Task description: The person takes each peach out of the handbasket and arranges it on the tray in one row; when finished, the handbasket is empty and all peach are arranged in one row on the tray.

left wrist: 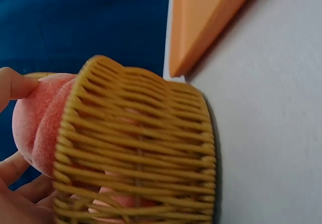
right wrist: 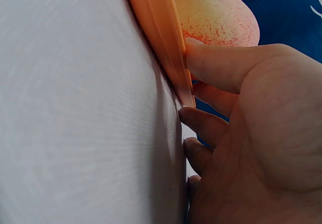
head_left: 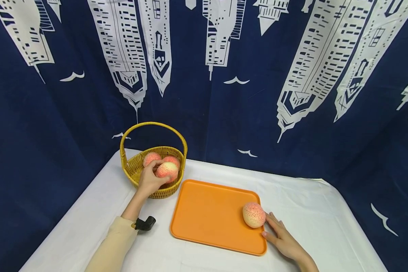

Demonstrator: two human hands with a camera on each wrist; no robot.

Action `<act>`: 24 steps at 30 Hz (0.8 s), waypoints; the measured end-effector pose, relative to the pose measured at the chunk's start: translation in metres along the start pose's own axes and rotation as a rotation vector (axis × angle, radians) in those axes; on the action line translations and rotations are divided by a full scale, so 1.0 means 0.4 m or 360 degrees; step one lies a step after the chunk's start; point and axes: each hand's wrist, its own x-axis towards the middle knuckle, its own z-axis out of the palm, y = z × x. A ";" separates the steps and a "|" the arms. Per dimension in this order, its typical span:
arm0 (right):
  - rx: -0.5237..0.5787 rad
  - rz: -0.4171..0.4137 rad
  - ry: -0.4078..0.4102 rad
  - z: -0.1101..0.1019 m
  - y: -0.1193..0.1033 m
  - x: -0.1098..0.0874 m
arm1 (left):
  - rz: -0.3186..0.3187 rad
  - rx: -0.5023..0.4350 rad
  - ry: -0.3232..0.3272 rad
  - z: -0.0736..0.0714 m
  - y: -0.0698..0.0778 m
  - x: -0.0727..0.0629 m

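White table (head_left: 306,200); left fingers (left wrist: 20,85) gripping peach (head_left: 167,170), right fingers (right wrist: 204,126) parted beside orange tray (head_left: 210,215)

A dark blue curtain (head_left: 207,113) is hanging behind a white tablecloth (head_left: 302,211) and wrapping around both sides. White printed buildings (head_left: 120,37) are crossing the curtain upside down, their spires pointing toward the tablecloth. Small white printed birds (head_left: 236,81) are dotting the blue between and below them, one sitting just above the tablecloth's far edge and another beside its right edge. The tablecloth is wrinkling lightly on the right. In the left wrist view, the curtain is filling the upper left; in the right wrist view, it is showing at the upper right, the tablecloth covering the left.
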 end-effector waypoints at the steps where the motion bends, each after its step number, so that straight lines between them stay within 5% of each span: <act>1: 0.0004 0.0017 -0.0006 0.000 0.000 0.001 | 0.0009 -0.0007 -0.0004 0.000 0.005 -0.003; 11: 0.0029 0.0038 -0.0021 -0.003 -0.002 -0.002 | 0.0258 -0.0083 -0.0078 0.036 0.080 -0.048; 18: 0.0016 -0.0046 0.0002 -0.005 0.004 -0.002 | 0.0283 -0.0144 -0.0285 0.133 0.119 -0.098; 24: 0.0056 0.0062 -0.0054 -0.008 -0.002 0.004 | 0.0348 -0.0096 -0.0470 0.223 0.129 -0.126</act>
